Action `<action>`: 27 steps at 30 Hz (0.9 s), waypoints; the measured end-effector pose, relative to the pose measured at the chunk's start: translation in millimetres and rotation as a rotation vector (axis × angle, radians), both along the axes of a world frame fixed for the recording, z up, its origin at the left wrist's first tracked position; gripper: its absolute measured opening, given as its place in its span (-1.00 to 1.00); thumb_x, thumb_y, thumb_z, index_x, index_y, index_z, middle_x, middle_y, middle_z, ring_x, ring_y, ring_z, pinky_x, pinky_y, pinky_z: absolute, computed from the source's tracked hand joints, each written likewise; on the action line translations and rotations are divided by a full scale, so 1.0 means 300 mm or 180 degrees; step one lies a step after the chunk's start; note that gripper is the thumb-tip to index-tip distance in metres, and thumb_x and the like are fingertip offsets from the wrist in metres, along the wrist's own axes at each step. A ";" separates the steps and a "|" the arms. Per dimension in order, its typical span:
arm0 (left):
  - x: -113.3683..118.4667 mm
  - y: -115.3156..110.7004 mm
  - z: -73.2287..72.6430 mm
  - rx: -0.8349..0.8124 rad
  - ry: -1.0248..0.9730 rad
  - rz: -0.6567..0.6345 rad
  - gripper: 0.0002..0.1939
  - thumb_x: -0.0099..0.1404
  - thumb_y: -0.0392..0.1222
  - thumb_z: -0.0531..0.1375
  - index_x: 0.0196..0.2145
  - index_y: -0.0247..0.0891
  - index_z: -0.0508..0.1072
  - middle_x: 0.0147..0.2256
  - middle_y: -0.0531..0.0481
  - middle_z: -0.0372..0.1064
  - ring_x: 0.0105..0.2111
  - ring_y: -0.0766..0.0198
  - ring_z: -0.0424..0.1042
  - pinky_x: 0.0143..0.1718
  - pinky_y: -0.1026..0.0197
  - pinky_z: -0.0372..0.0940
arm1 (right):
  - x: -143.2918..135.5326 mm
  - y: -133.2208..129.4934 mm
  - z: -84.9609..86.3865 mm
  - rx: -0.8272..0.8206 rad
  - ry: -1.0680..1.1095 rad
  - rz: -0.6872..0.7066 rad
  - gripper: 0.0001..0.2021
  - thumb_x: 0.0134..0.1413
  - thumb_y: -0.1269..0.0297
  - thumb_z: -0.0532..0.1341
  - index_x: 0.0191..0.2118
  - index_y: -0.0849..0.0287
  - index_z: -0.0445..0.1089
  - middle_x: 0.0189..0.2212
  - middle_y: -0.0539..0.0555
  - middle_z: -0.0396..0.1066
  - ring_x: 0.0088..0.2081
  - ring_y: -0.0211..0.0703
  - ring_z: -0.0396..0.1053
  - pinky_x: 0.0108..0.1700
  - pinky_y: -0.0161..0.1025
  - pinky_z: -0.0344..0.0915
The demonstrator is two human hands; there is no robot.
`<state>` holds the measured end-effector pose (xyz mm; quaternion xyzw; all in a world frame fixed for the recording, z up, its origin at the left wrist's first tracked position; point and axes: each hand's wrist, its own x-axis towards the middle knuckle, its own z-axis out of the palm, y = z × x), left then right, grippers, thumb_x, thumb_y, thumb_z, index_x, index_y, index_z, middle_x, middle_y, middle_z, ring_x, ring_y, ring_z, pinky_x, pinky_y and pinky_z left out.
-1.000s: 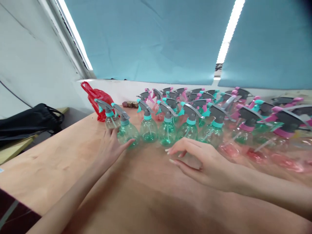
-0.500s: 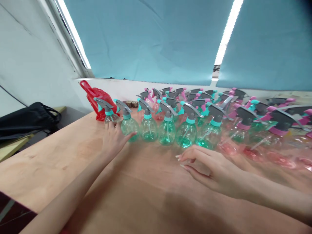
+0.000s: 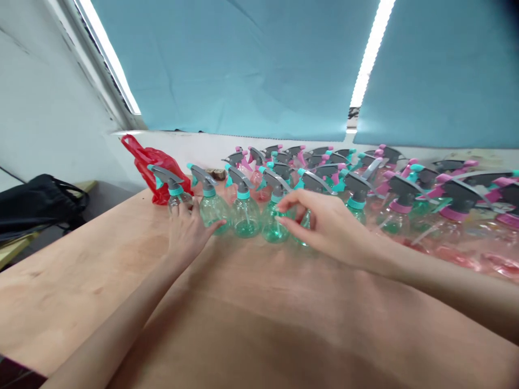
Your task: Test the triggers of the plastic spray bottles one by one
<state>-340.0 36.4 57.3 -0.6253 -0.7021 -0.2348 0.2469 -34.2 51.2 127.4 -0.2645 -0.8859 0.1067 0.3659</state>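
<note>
Spray bottles with grey heads stand in rows on a wooden table (image 3: 243,302). My left hand (image 3: 187,227) is at the leftmost bottle (image 3: 175,190), fingers spread over its front and the thumb pointing right, before the second green bottle (image 3: 214,208). Whether the fingers press on the leftmost bottle cannot be made out. My right hand (image 3: 320,221) is raised before the row, thumb and fingers apart with a gap between them, nothing held. Its fingertips are nearest a green bottle with a teal collar (image 3: 275,221), and the hand partly hides the bottle to the right of it.
A red plastic bag (image 3: 156,167) lies behind the leftmost bottle. Pink-collared bottles (image 3: 399,208) stand at the right. A small brown block (image 3: 219,174) is near the wall. A black bag (image 3: 44,205) rests beyond the table's left edge.
My right hand has moved up and to the left, closer to the green bottles. My left hand stays at the leftmost bottle. The view has shifted slightly.
</note>
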 end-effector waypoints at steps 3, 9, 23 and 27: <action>-0.001 -0.034 0.005 0.0047 0.0005 -0.0079 -0.28 0.29 0.20 0.17 0.18 -0.41 0.19 -0.12 -0.26 0.24 0.01 -0.29 0.22 0.06 -0.24 0.14 | -0.101 0.057 0.069 0.0176 -0.0190 -0.0272 -0.84 0.15 0.26 0.19 -0.15 0.16 0.35 -0.22 0.07 0.53 -0.34 -0.13 0.46 -0.26 -0.19 0.32; 0.013 -0.137 0.002 0.0118 -0.0143 -0.0251 -0.40 0.36 0.20 0.04 0.15 -0.30 0.26 -0.23 -0.17 0.22 -0.13 -0.14 0.31 -0.11 -0.15 0.29 | -0.303 0.127 0.123 0.0117 -0.0912 -0.0830 -0.59 0.20 0.19 0.15 0.05 0.40 0.30 -0.18 0.34 0.50 -0.10 0.21 0.45 -0.14 -0.02 0.34; 0.128 -0.336 0.040 -0.0532 -0.1202 -0.0893 -0.60 0.36 0.11 0.06 0.05 -0.11 0.35 -0.09 -0.11 0.23 -0.07 -0.03 0.34 -0.22 0.00 0.40 | -0.390 0.146 0.122 -0.0043 -0.1453 -0.1294 -0.72 0.24 0.25 0.14 -0.15 0.40 0.46 -0.19 0.43 0.50 -0.09 0.22 0.47 -0.18 -0.05 0.35; 0.132 -0.317 0.014 -0.0676 -0.1523 -0.1042 -0.54 0.33 0.13 0.10 0.08 -0.13 0.30 0.00 -0.11 0.24 0.02 -0.08 0.31 -0.05 -0.14 0.32 | -0.368 0.091 0.143 0.0017 -0.1599 -0.1179 -0.72 0.26 0.26 0.11 -0.20 0.38 0.48 -0.24 0.40 0.52 -0.12 0.18 0.47 -0.25 -0.12 0.32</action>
